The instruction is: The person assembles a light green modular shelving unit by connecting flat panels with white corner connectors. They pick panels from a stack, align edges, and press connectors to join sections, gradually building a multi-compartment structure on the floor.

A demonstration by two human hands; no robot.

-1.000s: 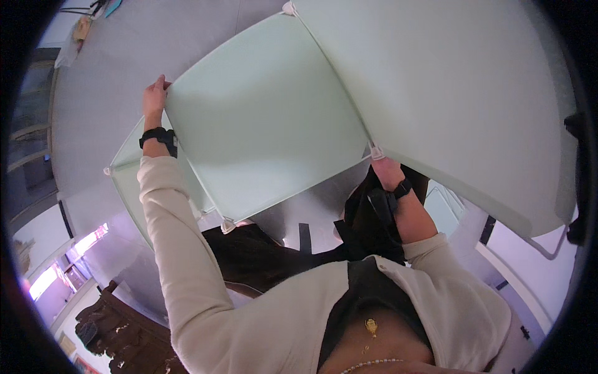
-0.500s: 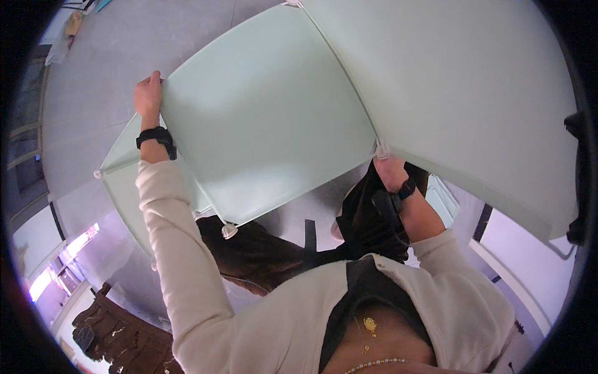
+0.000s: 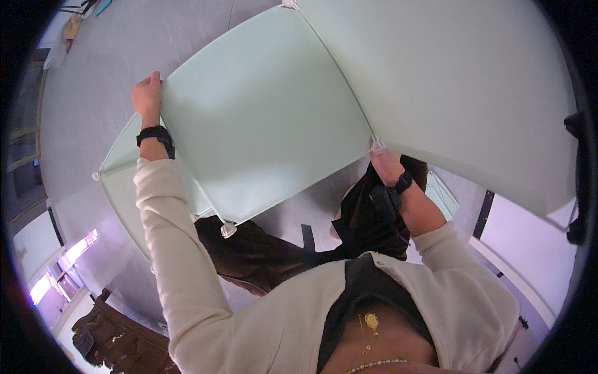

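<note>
Left hand [image 3: 147, 98] clasps panel [image 3: 268, 118] by left edge; right hand [image 3: 388, 168] at corner connector [image 3: 377, 146], grip hidden. Likely steadying; next needs even support.

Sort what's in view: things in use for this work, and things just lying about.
Apparently in use:
middle pale green panel, left hand at its edge
white corner connector, right hand at it
large adjoining panel

Apparently lying about:
dark brown object, lower left
teal object, upper left

Passage over floor [image 3: 93, 81] left of left grip [image 3: 147, 96]. Large pale-green panel [image 3: 461, 100] walls off upper right. Right grip [image 3: 387, 167] tight: corner connector [image 3: 377, 146] just above, brown trousers [image 3: 361, 227] below.
</note>
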